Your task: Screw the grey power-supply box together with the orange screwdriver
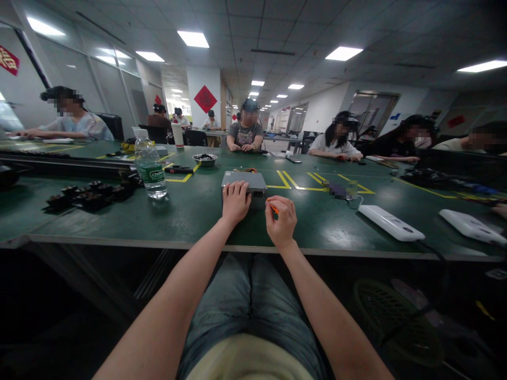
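A grey metal box with a black socket on its near side lies on the green table, and coloured wires show behind it. My left hand rests on the left part of the box, its fingers over the top and near edge. Just right of the box, my right hand is closed round an orange-handled screwdriver. The thin shaft points at the box's near right corner; whether the tip touches is too small to tell.
On the left stand a water bottle, black parts and a metal bowl. White power banks lie at the right. Cables are farther right. People sit across the table. The table's front edge runs close to me.
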